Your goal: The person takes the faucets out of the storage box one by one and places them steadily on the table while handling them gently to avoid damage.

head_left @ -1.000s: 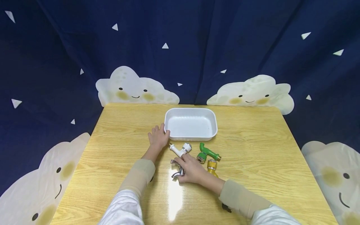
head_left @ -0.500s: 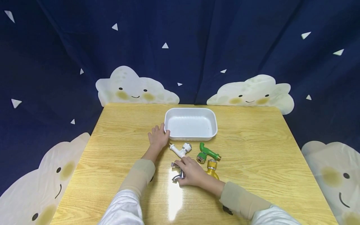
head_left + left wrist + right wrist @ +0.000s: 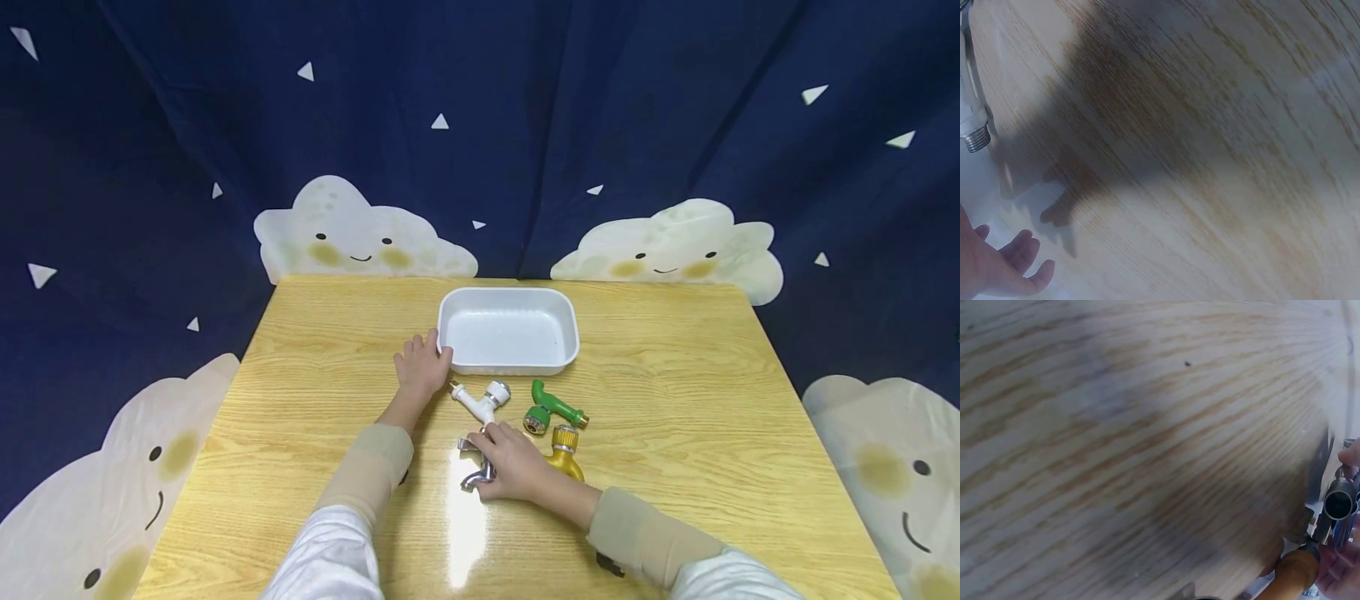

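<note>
My right hand (image 3: pixel 516 468) grips a chrome tap (image 3: pixel 477 480), its spout and lever showing left of the fingers. In the right wrist view, the chrome tap's round opening (image 3: pixel 1339 504) faces the camera beside the fingertips. My left hand (image 3: pixel 422 365) rests with relaxed fingers at the left front corner of a white plastic tray (image 3: pixel 510 369); in the left wrist view those fingers (image 3: pixel 1022 253) are loosely spread. A white tap (image 3: pixel 474 405) lies between the tray and my right hand. To its right are a green tap (image 3: pixel 553 406) and a yellow tap (image 3: pixel 565 458), partly hidden by my right wrist.
All of this is on a wood-grain table (image 3: pixel 675 400). Behind it hangs a dark blue curtain (image 3: pixel 510 150) printed with clouds and white triangles. The tray's inside holds nothing visible.
My right hand and the chrome tap have shifted slightly toward me, uncovering more of the white and yellow taps. My left hand has stayed at the tray corner.
</note>
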The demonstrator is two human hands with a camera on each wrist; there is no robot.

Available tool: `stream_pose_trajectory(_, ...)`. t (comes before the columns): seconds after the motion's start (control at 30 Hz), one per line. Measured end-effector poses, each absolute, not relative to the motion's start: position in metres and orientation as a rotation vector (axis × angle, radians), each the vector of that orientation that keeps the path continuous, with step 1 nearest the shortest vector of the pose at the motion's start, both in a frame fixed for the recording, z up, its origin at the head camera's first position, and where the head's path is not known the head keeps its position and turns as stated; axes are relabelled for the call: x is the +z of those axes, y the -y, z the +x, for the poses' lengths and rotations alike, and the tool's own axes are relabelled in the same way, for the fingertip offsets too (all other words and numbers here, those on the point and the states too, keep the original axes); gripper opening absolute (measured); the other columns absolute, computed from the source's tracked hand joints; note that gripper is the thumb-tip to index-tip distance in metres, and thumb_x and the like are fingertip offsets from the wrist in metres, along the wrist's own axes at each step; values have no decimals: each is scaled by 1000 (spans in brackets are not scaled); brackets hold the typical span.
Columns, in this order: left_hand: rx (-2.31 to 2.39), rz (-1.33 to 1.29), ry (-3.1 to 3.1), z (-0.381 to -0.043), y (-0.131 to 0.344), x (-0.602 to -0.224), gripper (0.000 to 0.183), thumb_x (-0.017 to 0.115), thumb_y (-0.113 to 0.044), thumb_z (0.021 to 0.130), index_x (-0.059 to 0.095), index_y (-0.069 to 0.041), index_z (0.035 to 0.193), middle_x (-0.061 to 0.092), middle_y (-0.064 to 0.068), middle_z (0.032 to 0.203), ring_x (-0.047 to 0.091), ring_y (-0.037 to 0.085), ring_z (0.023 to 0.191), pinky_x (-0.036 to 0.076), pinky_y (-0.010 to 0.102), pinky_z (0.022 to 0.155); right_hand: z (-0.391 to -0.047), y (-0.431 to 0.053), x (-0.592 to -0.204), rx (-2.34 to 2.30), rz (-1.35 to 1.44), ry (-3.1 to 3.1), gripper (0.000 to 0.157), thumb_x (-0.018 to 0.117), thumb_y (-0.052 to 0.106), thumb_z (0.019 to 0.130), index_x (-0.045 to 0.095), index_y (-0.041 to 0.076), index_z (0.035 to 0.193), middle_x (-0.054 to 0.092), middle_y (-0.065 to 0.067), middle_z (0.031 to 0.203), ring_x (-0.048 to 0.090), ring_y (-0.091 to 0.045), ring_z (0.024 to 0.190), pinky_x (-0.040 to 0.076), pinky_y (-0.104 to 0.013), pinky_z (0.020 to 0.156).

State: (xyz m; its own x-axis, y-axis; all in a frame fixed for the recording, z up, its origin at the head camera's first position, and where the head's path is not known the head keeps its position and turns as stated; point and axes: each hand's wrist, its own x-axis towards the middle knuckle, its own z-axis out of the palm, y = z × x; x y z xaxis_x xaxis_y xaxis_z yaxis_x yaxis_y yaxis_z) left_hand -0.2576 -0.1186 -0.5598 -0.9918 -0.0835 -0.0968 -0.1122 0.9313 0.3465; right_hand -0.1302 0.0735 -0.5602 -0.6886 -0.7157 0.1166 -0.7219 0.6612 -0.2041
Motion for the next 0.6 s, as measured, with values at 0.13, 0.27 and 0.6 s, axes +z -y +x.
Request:
stream_pose_trajectory(0.13,543,-153,-3007,-258,118,-559,56,23,-43,86,36,-16,133,45,16,118,40,33,106,33,53,87,-129,-74,-562,368,1231,2843,70,71,44,60,53,14,121,50,0,92,42,-11,77,40,-23,64)
stream_pose_trajectory(0.27,550,-156,-3003,-258,118,-559,54,26,-43,88,36,-16,133,45,16,119,40,33,107,32,53,88,-128,-75,-562,368,1237,2860,69,71,43,60,54,15,121,51,0,94,44,-12,78,41,-24,66)
stream_pose_trajectory(0.6,562,-153,-3010,-258,118,-559,52,30,-42,90,35,-16,134,44,17,121,40,33,109,32,53,88,-126,-76,-564,348,1234,2883,69,70,45,62,52,16,122,51,0,97,45,-13,82,43,-25,69)
